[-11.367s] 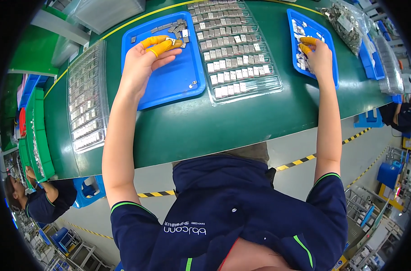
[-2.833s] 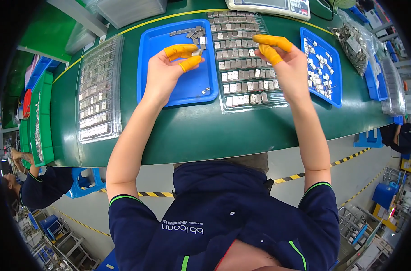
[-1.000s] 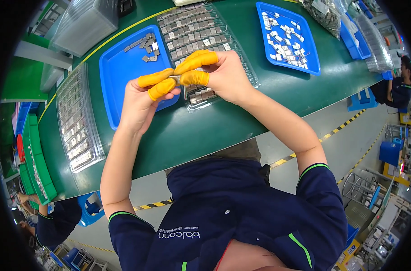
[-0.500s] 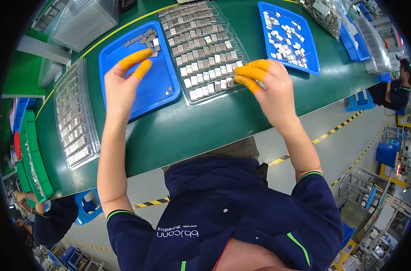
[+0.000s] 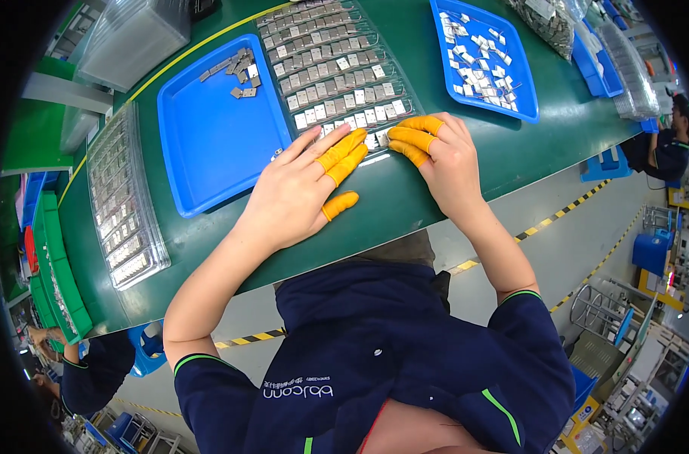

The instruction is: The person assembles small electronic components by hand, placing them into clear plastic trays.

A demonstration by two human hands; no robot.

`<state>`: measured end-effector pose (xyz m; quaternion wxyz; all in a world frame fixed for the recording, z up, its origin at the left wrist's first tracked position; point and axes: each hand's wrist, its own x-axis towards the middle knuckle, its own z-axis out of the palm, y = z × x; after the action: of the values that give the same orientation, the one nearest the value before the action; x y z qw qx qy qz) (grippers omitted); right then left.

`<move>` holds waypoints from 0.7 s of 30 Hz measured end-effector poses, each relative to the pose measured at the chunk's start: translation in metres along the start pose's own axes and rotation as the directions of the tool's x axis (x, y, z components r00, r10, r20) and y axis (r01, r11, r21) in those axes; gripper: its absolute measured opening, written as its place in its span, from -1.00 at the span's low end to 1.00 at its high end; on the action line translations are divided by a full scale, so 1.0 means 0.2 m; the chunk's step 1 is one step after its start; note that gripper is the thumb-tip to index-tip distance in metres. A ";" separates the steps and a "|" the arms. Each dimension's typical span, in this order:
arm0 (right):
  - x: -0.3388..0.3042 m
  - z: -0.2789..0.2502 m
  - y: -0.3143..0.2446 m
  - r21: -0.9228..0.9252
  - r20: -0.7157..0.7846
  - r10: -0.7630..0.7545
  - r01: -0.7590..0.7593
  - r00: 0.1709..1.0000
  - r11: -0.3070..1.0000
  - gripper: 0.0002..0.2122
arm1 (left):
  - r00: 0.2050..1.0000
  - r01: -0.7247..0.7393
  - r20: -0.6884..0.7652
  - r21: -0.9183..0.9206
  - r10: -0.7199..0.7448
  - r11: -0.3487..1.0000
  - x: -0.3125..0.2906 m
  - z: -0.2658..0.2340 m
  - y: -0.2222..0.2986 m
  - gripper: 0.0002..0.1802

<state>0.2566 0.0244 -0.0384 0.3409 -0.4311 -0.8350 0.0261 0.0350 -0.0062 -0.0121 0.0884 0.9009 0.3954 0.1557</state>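
A clear plastic tray [image 5: 418, 104] holds rows of small grey and white blocks, with thin wires along its right side. My left hand [image 5: 303, 181], in yellow finger cots, lies with fingers stretched out over the near-left part of these rows, covering several blocks. Its thumb is apart from the fingers. At the near-right end of the rows, my right hand [image 5: 443, 155], also in yellow finger cots, pinches a small white block [image 5: 383, 138]; its fingertips partly hide it. Left of the clear tray, a blue tray [image 5: 216, 151] has loose grey blocks [image 5: 244, 66] at its far end.
Another blue tray [image 5: 531, 94] at the right holds white wired pieces [image 5: 482, 64]. A second filled clear tray [image 5: 125, 193] lies at the left, near green bins [image 5: 72, 303]. Stacked clear trays [image 5: 136, 41] stand far left. Other people sit at both sides.
My left hand has moved right and nearer, from above the blue tray onto the clear tray's near rows. My right hand has shifted slightly left and stays at the near-right end.
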 end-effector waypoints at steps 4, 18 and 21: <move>-0.01 -0.02 -0.01 0.083 0.028 0.050 -0.052 0.998 0.995 -0.82 | 0.999 -0.018 0.032 0.039 0.016 0.999 0.00 0.01 0.00 -0.46; -0.01 -0.02 0.03 0.157 0.083 0.089 -0.101 0.993 0.982 -0.82 | 0.997 -0.051 0.059 0.014 0.050 0.999 0.05 0.02 0.02 -0.37; 0.00 -0.03 0.00 0.206 -0.005 0.091 -0.088 0.996 0.974 -0.79 | 0.999 0.006 0.040 -0.052 -0.004 0.999 0.05 0.01 0.02 -0.44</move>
<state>0.2601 0.0235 -0.0346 0.3881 -0.4310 -0.8050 0.1248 0.0455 -0.0014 -0.0103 0.1201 0.9001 0.3918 0.1478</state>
